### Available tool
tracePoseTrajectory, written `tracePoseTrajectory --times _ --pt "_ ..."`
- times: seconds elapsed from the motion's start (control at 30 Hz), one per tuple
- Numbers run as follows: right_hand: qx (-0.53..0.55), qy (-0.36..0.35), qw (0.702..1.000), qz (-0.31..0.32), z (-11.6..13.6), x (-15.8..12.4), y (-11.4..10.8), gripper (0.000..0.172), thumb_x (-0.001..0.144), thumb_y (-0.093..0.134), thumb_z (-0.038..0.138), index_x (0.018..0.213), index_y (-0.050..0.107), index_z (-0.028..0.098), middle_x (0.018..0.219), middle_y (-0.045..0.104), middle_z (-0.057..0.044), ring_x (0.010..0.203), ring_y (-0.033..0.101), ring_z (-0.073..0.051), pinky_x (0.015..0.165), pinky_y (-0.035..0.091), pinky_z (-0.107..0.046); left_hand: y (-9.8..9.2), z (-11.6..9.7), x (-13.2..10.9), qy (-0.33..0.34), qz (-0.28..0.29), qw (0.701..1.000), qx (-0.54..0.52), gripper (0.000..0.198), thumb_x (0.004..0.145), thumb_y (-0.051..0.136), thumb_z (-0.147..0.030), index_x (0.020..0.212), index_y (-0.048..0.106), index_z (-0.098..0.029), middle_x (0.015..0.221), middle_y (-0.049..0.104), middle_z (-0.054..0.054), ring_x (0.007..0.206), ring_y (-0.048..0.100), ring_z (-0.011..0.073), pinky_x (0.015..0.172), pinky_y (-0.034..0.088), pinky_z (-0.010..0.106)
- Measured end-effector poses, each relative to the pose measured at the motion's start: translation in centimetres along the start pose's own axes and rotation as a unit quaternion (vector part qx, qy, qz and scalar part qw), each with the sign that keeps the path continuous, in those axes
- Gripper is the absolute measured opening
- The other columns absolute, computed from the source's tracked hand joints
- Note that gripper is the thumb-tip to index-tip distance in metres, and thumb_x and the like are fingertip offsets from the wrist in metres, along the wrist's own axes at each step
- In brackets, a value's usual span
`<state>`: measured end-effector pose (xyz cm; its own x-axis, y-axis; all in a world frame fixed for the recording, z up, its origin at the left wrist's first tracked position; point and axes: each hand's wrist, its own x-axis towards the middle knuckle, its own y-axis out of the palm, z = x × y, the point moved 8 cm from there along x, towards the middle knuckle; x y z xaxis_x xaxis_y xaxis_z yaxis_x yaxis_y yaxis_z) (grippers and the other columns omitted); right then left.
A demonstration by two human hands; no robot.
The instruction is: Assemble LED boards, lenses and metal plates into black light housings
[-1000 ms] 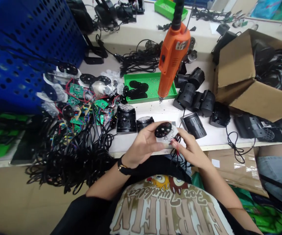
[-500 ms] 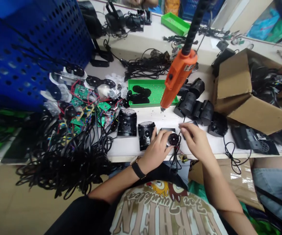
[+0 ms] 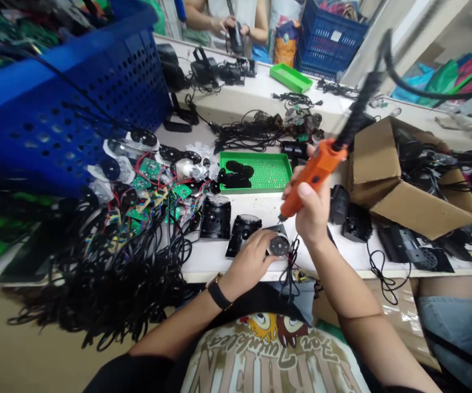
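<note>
My right hand [image 3: 312, 210] is wrapped round an orange electric screwdriver [image 3: 311, 177], its tip pointing down and left toward the bench. Below that tip, my left hand [image 3: 253, 252] grips a small round part with a black disc face [image 3: 279, 246]. Thin black cable [image 3: 292, 267] hangs from beside this part over the bench edge, with a small yellow component [image 3: 300, 275] near it. Left of the part, two black housings with clear round tops stand on the bench: one housing [image 3: 244, 226] is partly behind my left hand, the other housing [image 3: 215, 217] is farther left.
A green tray [image 3: 256, 188] holds black discs and small screws. Circuit boards and tangled cables [image 3: 137, 256] pile up at left beside a blue crate [image 3: 96, 109]. At right stand black housings [image 3: 357, 224] and an open cardboard box [image 3: 375, 153]. Another person's hands [image 3: 231, 26] work across the bench.
My right hand has risen from the bench and taken hold of the screwdriver, which is now lower and tilted. The left hand keeps its grip on the disc-faced part. The view has tilted upward.
</note>
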<state>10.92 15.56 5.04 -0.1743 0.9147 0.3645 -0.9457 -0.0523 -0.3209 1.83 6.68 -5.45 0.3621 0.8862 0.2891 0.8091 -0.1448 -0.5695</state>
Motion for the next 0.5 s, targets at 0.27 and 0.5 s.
tracePoseTrajectory --times 0.27,0.5 --pt "0.085 0.005 0.991 -0.104 3.8 -5.9 -5.3 0.067 0.079 0.049 0.085 0.129 0.054 0.040 0.092 0.040 -0.003 0.061 0.045 -0.017 0.055 0.044 -0.036 0.3 -0.2 0.7 -0.002 0.029 1.000 0.009 0.046 0.093 0.068 -0.019 0.136 0.051 -0.019 0.134 0.063 0.014 0.131 0.058 0.0303 0.116 0.045 0.056" --pt "0.027 -0.012 0.989 -0.142 2.6 -7.0 -4.7 0.043 0.086 0.066 0.062 0.123 0.051 0.045 0.090 0.044 -0.001 0.061 0.049 -0.016 0.058 0.047 -0.036 0.4 -1.1 1.2 -0.018 -0.019 0.999 0.040 0.048 0.090 0.075 -0.043 0.126 0.057 -0.016 0.123 0.068 0.014 0.120 0.062 0.0306 0.109 0.048 0.053"
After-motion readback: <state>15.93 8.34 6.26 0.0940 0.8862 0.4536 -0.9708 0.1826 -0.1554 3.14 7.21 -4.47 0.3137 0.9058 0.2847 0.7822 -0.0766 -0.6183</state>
